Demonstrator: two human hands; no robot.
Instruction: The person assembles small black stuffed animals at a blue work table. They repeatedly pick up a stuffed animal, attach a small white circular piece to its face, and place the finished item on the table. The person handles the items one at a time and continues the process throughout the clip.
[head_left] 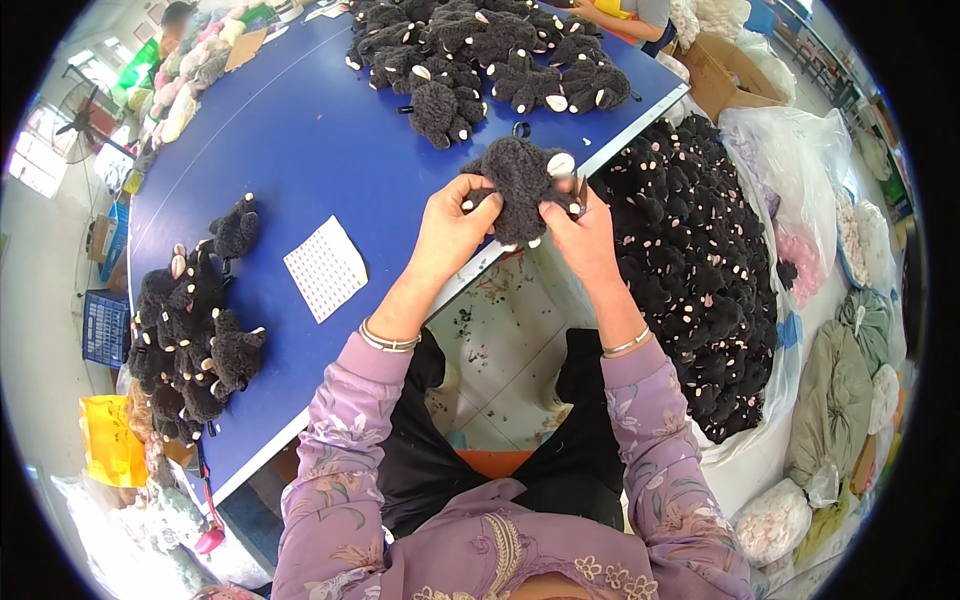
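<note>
Between my two hands, over the table's front edge, is a black curly plush toy point(515, 175) with pale paw tips, a white oval piece on its right and a small black loop at its top. My left hand point(452, 228) is closed on the toy's left limb, thumb and fingers pinched. On the other side, my right hand point(585, 238) pinches the right limb. A thin dark pointed tool point(582, 190) sticks up by the right fingers; its handle is hidden, and I cannot tell its kind.
Black plush toys point(480, 45) are heaped at the blue table's point(300, 150) far side, with another cluster point(180, 330) at its left. A sticker sheet point(327, 268) lies between. At right is a large bag of black toys point(690, 290). Another person's arm point(610, 20) shows beyond.
</note>
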